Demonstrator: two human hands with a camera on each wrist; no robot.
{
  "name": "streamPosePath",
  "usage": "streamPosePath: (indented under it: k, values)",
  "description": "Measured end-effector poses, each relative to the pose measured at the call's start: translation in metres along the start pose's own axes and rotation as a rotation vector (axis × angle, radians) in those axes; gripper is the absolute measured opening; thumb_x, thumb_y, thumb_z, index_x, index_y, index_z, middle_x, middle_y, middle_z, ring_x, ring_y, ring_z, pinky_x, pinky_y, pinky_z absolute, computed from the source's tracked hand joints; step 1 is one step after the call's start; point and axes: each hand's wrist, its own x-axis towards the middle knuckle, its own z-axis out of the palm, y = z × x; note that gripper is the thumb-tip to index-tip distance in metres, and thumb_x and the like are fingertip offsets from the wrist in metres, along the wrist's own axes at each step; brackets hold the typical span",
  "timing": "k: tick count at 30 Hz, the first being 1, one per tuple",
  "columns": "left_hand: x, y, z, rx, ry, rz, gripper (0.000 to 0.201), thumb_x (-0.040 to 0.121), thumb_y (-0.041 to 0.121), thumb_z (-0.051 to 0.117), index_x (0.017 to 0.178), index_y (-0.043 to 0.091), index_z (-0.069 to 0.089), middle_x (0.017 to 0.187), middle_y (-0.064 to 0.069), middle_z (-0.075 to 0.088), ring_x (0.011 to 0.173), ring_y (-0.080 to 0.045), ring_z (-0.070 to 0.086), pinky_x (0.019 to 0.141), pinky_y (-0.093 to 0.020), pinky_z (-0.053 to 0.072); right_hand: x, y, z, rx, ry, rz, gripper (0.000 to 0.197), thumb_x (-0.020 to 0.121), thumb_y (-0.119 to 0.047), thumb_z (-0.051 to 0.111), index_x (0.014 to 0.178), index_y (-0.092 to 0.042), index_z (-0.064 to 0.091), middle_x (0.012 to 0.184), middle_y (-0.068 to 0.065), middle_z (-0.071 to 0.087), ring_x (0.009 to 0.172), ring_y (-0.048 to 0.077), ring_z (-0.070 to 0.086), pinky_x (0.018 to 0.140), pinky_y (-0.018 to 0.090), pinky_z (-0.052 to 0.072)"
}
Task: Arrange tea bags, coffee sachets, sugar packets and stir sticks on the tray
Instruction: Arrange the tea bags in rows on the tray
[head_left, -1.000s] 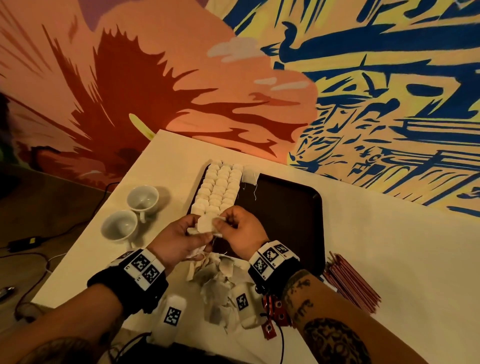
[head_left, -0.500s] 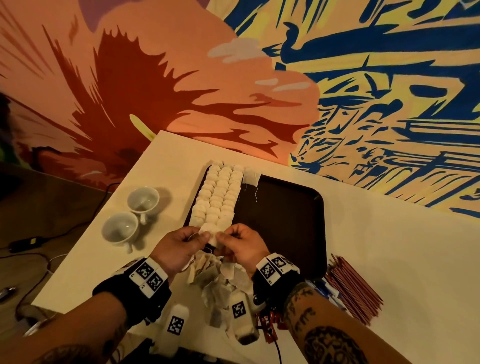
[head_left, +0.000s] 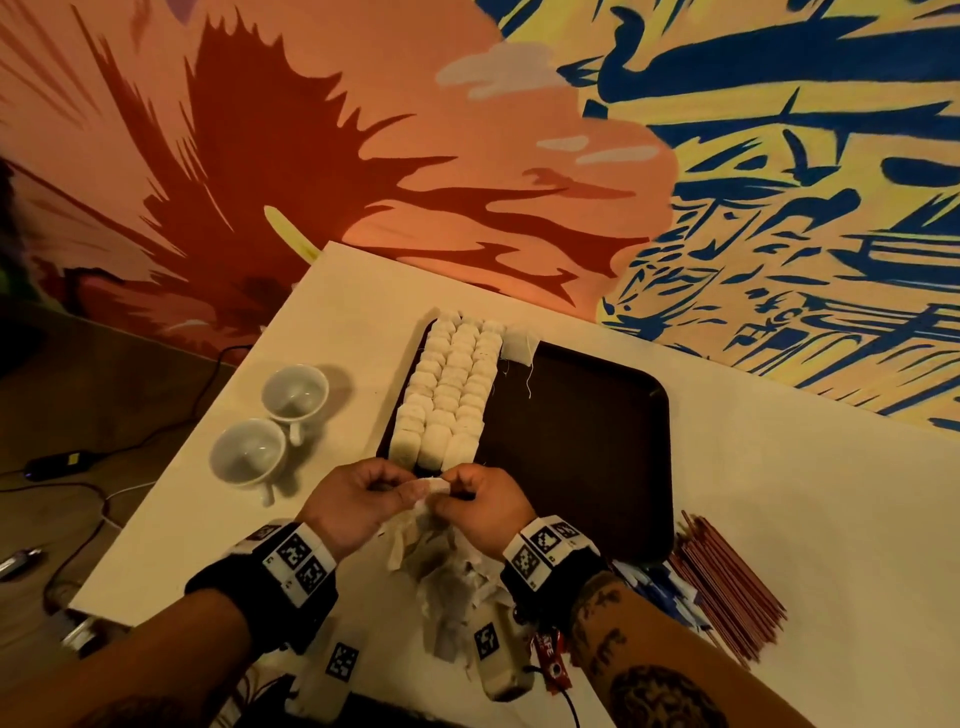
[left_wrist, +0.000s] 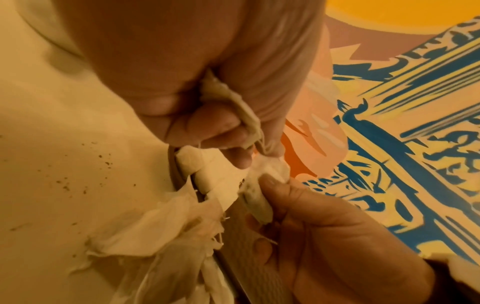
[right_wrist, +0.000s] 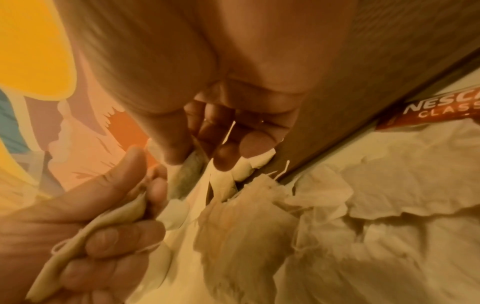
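Note:
Three neat rows of white tea bags fill the left side of the dark tray. Both hands meet at the tray's near left corner, just in front of the rows. My right hand pinches a tea bag between thumb and fingers, seen close in the right wrist view. My left hand keeps another flattened tea bag tucked in its curled fingers, and a fingertip touches the pinched one. A loose pile of tea bags lies under my wrists.
Two white cups stand left of the tray. Red sachets or sticks and blue packets lie at its near right corner. A Nescafé sachet lies by the tray rim. The painted wall is close behind.
Both hands have drawn back a little toward me, from over the rows' front end to the tray's near edge, still holding a tea bag between them.

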Motion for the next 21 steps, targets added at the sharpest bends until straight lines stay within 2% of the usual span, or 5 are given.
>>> streamPosePath:
  k: [2, 6, 9, 12, 21]
  values:
    - [0.006, -0.003, -0.007, -0.109, 0.039, -0.077, 0.014, 0.090, 0.027, 0.071, 0.085, 0.014, 0.072, 0.068, 0.001, 0.071, 0.042, -0.003, 0.049, 0.050, -0.023, 0.040, 0.013, 0.003, -0.005, -0.007, 0.104, 0.046, 0.008, 0.085, -0.032, 0.074, 0.084, -0.031, 0.067, 0.089, -0.005, 0.075, 0.085, 0.015, 0.071, 0.087, 0.040, 0.058]
    - [0.012, -0.006, -0.022, -0.357, 0.046, -0.258, 0.019, 0.095, 0.023, 0.063, 0.085, 0.007, 0.063, 0.058, -0.004, 0.051, 0.041, -0.014, 0.035, 0.042, -0.018, 0.025, 0.033, 0.007, -0.018, -0.073, 0.244, 0.128, 0.014, 0.087, -0.032, 0.072, 0.098, -0.023, 0.069, 0.095, -0.005, 0.074, 0.087, 0.014, 0.070, 0.088, 0.040, 0.057]
    - [0.019, -0.008, -0.032, -0.474, 0.066, -0.343, 0.008, 0.094, 0.017, 0.058, 0.091, 0.012, 0.064, 0.079, -0.015, 0.051, 0.050, -0.018, 0.041, 0.048, -0.021, 0.028, 0.049, 0.005, -0.019, -0.158, 0.239, 0.166, 0.026, 0.088, -0.034, 0.071, 0.110, -0.020, 0.069, 0.103, -0.004, 0.072, 0.094, 0.015, 0.069, 0.089, 0.036, 0.057]
    - [0.021, -0.005, -0.034, -0.604, 0.070, -0.375, 0.019, 0.094, 0.003, 0.046, 0.105, 0.011, 0.060, 0.088, -0.014, 0.061, 0.058, -0.021, 0.050, 0.047, -0.020, 0.036, 0.054, 0.001, -0.016, -0.273, 0.136, 0.168, 0.031, 0.090, -0.034, 0.068, 0.120, -0.026, 0.066, 0.113, -0.006, 0.069, 0.104, 0.015, 0.066, 0.084, 0.025, 0.051]
    - [0.037, -0.009, -0.040, -0.680, 0.057, -0.367, 0.035, 0.090, -0.019, 0.043, 0.111, 0.006, 0.057, 0.094, -0.021, 0.062, 0.082, -0.031, 0.059, 0.075, -0.042, 0.052, 0.069, -0.008, 0.010, -0.487, 0.048, 0.212, 0.011, 0.093, -0.036, 0.063, 0.101, -0.031, 0.068, 0.105, -0.003, 0.067, 0.096, 0.016, 0.064, 0.088, 0.031, 0.056]
